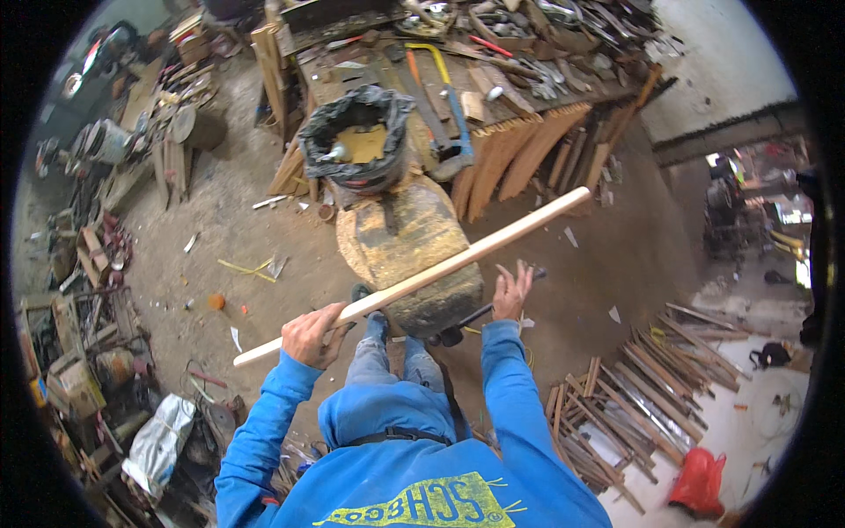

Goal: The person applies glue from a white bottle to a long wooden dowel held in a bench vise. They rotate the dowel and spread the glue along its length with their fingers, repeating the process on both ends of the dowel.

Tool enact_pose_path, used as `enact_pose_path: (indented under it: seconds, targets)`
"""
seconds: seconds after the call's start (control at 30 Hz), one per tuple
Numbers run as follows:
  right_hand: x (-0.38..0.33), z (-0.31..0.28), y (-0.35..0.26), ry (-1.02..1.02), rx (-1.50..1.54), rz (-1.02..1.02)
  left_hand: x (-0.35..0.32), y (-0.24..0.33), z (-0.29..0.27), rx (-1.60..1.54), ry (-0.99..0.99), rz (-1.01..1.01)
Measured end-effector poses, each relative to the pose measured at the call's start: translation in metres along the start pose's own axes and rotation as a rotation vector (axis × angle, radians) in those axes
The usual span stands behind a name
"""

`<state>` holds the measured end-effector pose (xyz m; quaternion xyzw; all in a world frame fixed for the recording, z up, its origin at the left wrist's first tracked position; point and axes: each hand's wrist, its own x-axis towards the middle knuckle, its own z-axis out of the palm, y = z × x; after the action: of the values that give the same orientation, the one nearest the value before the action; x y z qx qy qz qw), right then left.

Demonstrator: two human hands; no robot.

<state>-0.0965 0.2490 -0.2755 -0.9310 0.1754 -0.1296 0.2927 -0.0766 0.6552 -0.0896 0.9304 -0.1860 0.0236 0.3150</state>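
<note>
A long, pale, smooth wooden stick slants across in front of me, its far end up to the right. My left hand is closed round it toward its lower left end. My right hand is below the stick, apart from it, some fingers stretched out. A dark hammer-like tool passes through that hand, its thin handle showing on both sides and its blunt head near my legs. Beneath the stick stands a sawdust-covered block. How the fingers grip the tool is partly hidden.
A black-lined bucket of sawdust stands beyond the block. Behind it, a cluttered workbench carries a hammer and a yellow-framed saw. Loose wooden strips lie at lower right; scrap lines the left.
</note>
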Motion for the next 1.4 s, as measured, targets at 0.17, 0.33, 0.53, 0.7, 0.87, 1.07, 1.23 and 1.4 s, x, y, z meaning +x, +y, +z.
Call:
enact_pose_path:
  seconds: [0.17, 0.33, 0.53, 0.7, 0.87, 1.07, 1.23, 1.4]
  targets:
    - [0.063, -0.060, -0.056, 0.271, 0.153, 0.146, -0.028, -0.017, -0.025, 0.068, -0.080, -0.030]
    - [0.130, -0.105, -0.236, 0.100, 0.487, -0.233, -0.091, -0.053, -0.068, 0.220, -0.003, -0.093]
    - [0.200, -0.017, -0.399, -0.557, -0.451, -0.850, -0.170, -0.104, -0.093, 0.335, 0.057, -0.267]
    - [0.226, 0.042, -0.402, -0.775, -0.793, -0.844, -0.251, -0.125, -0.074, 0.312, 0.271, -0.651]
    - [0.239, 0.059, -0.386, -0.780, -0.749, -0.864, -0.295, -0.099, -0.023, 0.087, 0.181, -0.971]
    - [0.235, 0.009, -0.401, -0.800, -0.377, -0.963, -0.290, -0.078, 0.046, -0.245, 0.031, -1.103]
    - [0.183, -0.070, -0.390, -0.662, 0.181, -0.841, -0.260, -0.067, 0.082, -0.385, 0.130, -1.068]
    - [0.120, -0.095, -0.325, -0.993, 0.488, -0.637, -0.253, -0.058, 0.106, -0.394, 0.079, -1.063]
